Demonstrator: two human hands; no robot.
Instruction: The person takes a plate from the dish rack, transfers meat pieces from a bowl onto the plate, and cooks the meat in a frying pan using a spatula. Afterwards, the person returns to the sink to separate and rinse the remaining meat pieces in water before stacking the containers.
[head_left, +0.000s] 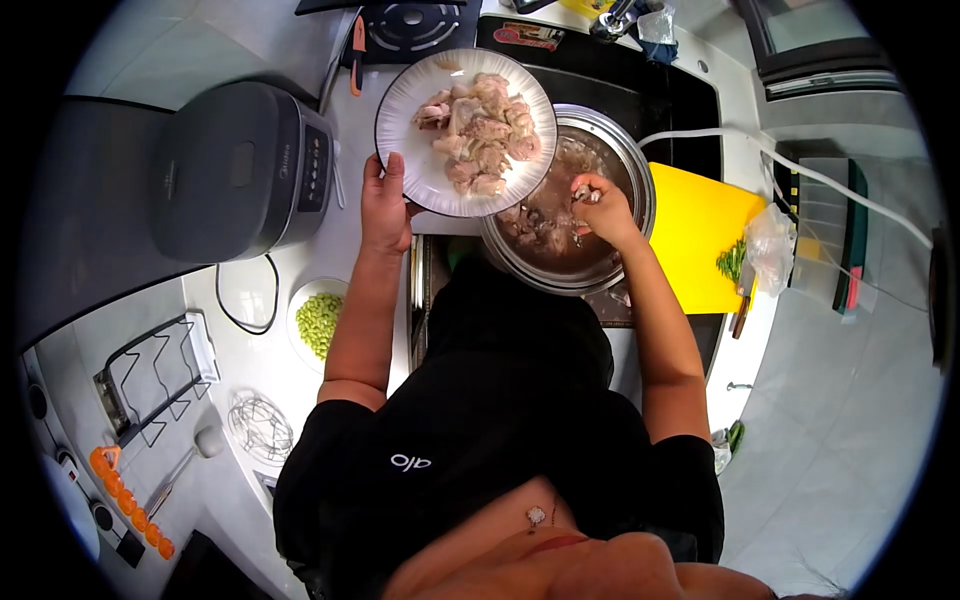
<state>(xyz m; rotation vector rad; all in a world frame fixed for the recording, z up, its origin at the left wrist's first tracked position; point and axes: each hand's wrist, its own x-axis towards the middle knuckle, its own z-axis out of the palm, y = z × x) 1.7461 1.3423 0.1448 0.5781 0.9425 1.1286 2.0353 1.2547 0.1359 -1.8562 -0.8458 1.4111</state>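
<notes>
A white plate (400, 180) piled with pale meat pieces (487, 130) is held up by my left hand (387, 205), which grips its lower left rim. The plate overlaps the left edge of a round metal pot (645, 190). Inside the pot, more meat pieces (545, 232) lie in cloudy brownish liquid. Over the right part of the pot is my right hand (603, 210), its fingers closed round a small piece of meat (588, 194).
Right of the pot lies a yellow cutting board (690, 240) with chopped greens (732, 262), a knife (743, 307) and a plastic bag (770, 250). At left are a rice cooker (240, 170) and a bowl of green beans (320, 322). A white hose (800, 172) crosses the right side.
</notes>
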